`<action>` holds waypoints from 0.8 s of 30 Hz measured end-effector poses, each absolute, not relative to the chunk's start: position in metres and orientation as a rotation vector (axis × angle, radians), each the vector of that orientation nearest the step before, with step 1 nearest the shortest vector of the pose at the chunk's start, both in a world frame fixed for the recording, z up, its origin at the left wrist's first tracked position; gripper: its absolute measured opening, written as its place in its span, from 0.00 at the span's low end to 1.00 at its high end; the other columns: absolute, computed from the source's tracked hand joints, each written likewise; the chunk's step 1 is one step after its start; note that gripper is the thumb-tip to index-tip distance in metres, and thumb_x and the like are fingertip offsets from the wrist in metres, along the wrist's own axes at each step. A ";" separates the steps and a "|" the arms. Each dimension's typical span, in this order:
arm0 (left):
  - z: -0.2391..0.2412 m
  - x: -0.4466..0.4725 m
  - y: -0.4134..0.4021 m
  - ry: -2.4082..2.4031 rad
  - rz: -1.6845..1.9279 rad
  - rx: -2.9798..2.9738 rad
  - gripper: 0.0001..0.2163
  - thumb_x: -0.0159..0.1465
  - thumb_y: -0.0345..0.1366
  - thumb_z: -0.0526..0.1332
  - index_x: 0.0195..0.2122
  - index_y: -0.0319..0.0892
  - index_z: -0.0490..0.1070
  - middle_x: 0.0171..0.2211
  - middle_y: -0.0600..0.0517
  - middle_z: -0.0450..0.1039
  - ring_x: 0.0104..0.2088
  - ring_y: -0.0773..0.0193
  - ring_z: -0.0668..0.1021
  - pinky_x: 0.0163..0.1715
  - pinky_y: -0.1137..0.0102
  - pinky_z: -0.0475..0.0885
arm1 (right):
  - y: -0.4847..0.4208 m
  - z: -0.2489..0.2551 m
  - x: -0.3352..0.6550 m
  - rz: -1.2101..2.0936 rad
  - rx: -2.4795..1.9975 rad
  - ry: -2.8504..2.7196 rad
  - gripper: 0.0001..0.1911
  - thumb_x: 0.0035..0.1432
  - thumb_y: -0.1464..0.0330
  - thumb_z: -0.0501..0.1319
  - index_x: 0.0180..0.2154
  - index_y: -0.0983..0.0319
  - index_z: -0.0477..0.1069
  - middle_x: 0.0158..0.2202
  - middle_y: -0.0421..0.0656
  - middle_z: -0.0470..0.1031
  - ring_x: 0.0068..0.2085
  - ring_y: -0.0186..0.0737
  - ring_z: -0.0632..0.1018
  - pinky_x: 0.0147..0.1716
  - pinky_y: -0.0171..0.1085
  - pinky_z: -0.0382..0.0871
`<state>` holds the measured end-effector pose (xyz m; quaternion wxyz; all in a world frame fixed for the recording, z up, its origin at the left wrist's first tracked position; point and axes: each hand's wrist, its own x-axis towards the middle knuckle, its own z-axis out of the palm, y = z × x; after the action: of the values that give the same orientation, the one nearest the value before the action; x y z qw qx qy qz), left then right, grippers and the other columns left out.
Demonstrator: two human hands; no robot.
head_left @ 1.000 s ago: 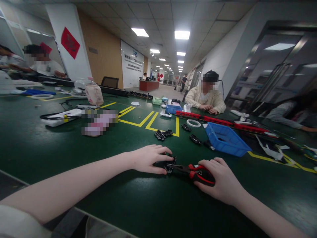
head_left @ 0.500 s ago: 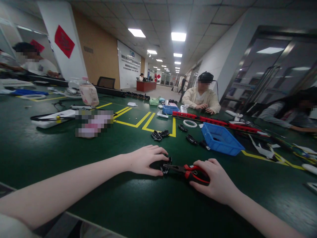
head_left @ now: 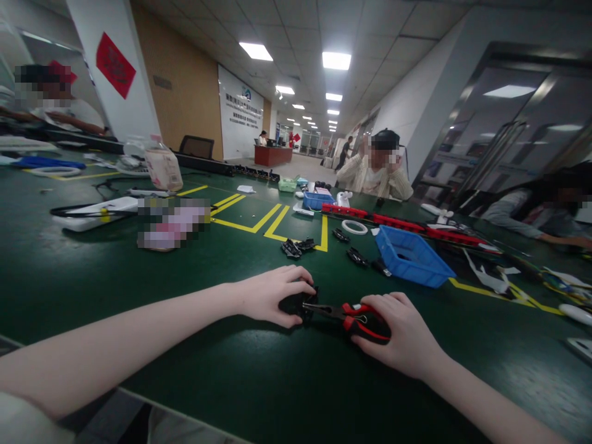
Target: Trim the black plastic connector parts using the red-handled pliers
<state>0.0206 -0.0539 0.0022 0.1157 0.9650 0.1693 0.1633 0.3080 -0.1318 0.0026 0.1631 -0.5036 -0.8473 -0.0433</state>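
My left hand (head_left: 271,295) rests on the green table (head_left: 296,382) with its fingers curled round a small black plastic part (head_left: 296,304). My right hand (head_left: 401,336) grips the red and black handles of a pair of pliers (head_left: 356,318). The pliers' jaws point left and meet the black part between my two hands. More black parts (head_left: 296,247) lie farther back near the yellow floor-tape lines.
A blue bin (head_left: 411,257) stands right of centre, with a white tape ring (head_left: 354,227) and long red strips (head_left: 407,224) behind it. A bottle (head_left: 161,166) and white tray (head_left: 92,214) sit at left. People sit across the table and on both sides.
The view has drifted slightly; both hands stay on the part and the pliers. The person across the table has raised both hands to the face.
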 end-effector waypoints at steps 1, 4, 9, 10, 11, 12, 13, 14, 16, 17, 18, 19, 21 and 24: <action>0.002 0.021 -0.054 0.491 0.471 2.848 0.23 0.58 0.41 0.65 0.53 0.40 0.66 0.53 0.42 0.64 0.51 0.53 0.70 0.53 0.61 0.66 | -0.131 0.002 0.309 -0.168 -1.409 -2.417 0.21 0.50 0.56 0.64 0.44 0.60 0.68 0.39 0.45 0.76 0.39 0.45 0.75 0.44 0.48 0.65; 0.003 0.021 -0.053 0.481 0.439 2.884 0.22 0.58 0.42 0.65 0.52 0.41 0.67 0.52 0.43 0.65 0.50 0.53 0.71 0.52 0.61 0.66 | -0.129 -0.001 0.310 -0.320 -1.297 -2.389 0.21 0.49 0.57 0.64 0.43 0.60 0.68 0.40 0.46 0.75 0.42 0.47 0.74 0.46 0.48 0.63; 0.003 0.020 -0.053 0.494 0.408 2.891 0.21 0.60 0.44 0.63 0.53 0.42 0.66 0.52 0.44 0.66 0.50 0.53 0.71 0.53 0.60 0.65 | -0.128 -0.003 0.310 -0.545 -1.143 -2.342 0.21 0.50 0.57 0.63 0.43 0.61 0.69 0.40 0.46 0.77 0.46 0.50 0.74 0.55 0.52 0.56; 0.003 0.020 -0.053 0.496 0.405 2.889 0.21 0.60 0.44 0.63 0.53 0.42 0.66 0.53 0.44 0.66 0.50 0.53 0.71 0.52 0.60 0.65 | -0.128 -0.003 0.310 -0.579 -1.128 -2.337 0.21 0.50 0.56 0.63 0.43 0.61 0.69 0.40 0.46 0.77 0.47 0.51 0.74 0.56 0.52 0.55; 0.003 0.020 -0.053 0.499 0.400 2.886 0.21 0.60 0.44 0.63 0.53 0.42 0.66 0.53 0.44 0.66 0.50 0.53 0.71 0.52 0.61 0.65 | -0.128 -0.003 0.310 -0.606 -1.115 -2.336 0.21 0.51 0.56 0.63 0.43 0.61 0.69 0.40 0.46 0.77 0.48 0.51 0.74 0.56 0.52 0.54; 0.003 0.020 -0.053 0.502 0.399 2.883 0.21 0.61 0.44 0.63 0.53 0.42 0.67 0.52 0.44 0.66 0.50 0.53 0.71 0.52 0.61 0.66 | -0.129 -0.003 0.310 -0.625 -1.103 -2.339 0.21 0.51 0.56 0.62 0.43 0.61 0.69 0.40 0.46 0.78 0.48 0.52 0.74 0.57 0.53 0.54; 0.004 0.020 -0.053 0.505 0.398 2.880 0.21 0.60 0.44 0.63 0.53 0.42 0.67 0.52 0.44 0.66 0.50 0.53 0.71 0.51 0.61 0.66 | -0.129 -0.003 0.310 -0.636 -1.092 -2.347 0.20 0.52 0.56 0.62 0.43 0.61 0.69 0.40 0.47 0.78 0.48 0.52 0.74 0.57 0.53 0.54; 0.004 0.020 -0.053 0.505 0.399 2.877 0.21 0.60 0.44 0.63 0.52 0.42 0.67 0.52 0.44 0.66 0.49 0.53 0.71 0.51 0.61 0.66 | -0.129 -0.002 0.310 -0.645 -1.082 -2.355 0.20 0.52 0.56 0.61 0.44 0.62 0.70 0.40 0.47 0.78 0.48 0.52 0.74 0.57 0.52 0.54; 0.004 0.020 -0.054 0.499 0.406 2.870 0.21 0.60 0.44 0.63 0.52 0.42 0.67 0.52 0.44 0.66 0.50 0.53 0.71 0.51 0.62 0.66 | -0.128 -0.002 0.310 -0.658 -1.061 -2.368 0.21 0.53 0.55 0.60 0.44 0.63 0.70 0.40 0.48 0.78 0.47 0.51 0.75 0.57 0.52 0.54; 0.004 0.020 -0.054 0.494 0.408 2.867 0.21 0.60 0.44 0.64 0.52 0.42 0.67 0.52 0.44 0.66 0.49 0.54 0.71 0.51 0.62 0.66 | -0.128 -0.002 0.310 -0.661 -1.054 -2.374 0.22 0.53 0.55 0.60 0.44 0.63 0.70 0.40 0.48 0.78 0.47 0.51 0.75 0.57 0.52 0.54; 0.005 0.021 -0.055 0.491 0.405 2.863 0.21 0.60 0.44 0.64 0.52 0.42 0.67 0.52 0.44 0.66 0.49 0.54 0.71 0.50 0.62 0.66 | -0.128 -0.002 0.310 -0.659 -1.050 -2.378 0.22 0.53 0.55 0.60 0.45 0.64 0.70 0.40 0.48 0.78 0.47 0.51 0.75 0.57 0.52 0.54; 0.005 0.021 -0.055 0.492 0.399 2.859 0.21 0.60 0.44 0.64 0.52 0.42 0.67 0.52 0.44 0.66 0.49 0.54 0.71 0.50 0.62 0.66 | -0.128 -0.002 0.310 -0.651 -1.051 -2.380 0.23 0.53 0.55 0.60 0.45 0.64 0.70 0.40 0.49 0.78 0.47 0.51 0.75 0.57 0.52 0.54; 0.005 0.021 -0.055 0.502 0.384 2.850 0.21 0.59 0.44 0.64 0.52 0.42 0.67 0.52 0.45 0.66 0.49 0.54 0.71 0.50 0.62 0.66 | -0.127 -0.002 0.311 -0.623 -1.065 -2.383 0.23 0.53 0.55 0.60 0.46 0.64 0.70 0.41 0.48 0.78 0.47 0.51 0.75 0.57 0.52 0.54; 0.005 0.020 -0.055 0.512 0.379 2.844 0.21 0.59 0.45 0.64 0.51 0.42 0.67 0.51 0.45 0.66 0.49 0.54 0.72 0.50 0.62 0.67 | -0.127 -0.003 0.311 -0.590 -1.082 -2.383 0.23 0.52 0.55 0.61 0.46 0.63 0.69 0.41 0.48 0.78 0.47 0.50 0.75 0.57 0.52 0.54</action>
<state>0.0205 -0.0548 0.0051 0.1132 0.9696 0.1747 0.1291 0.3113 -0.1268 -0.0028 0.2275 -0.3929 -0.8649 -0.2140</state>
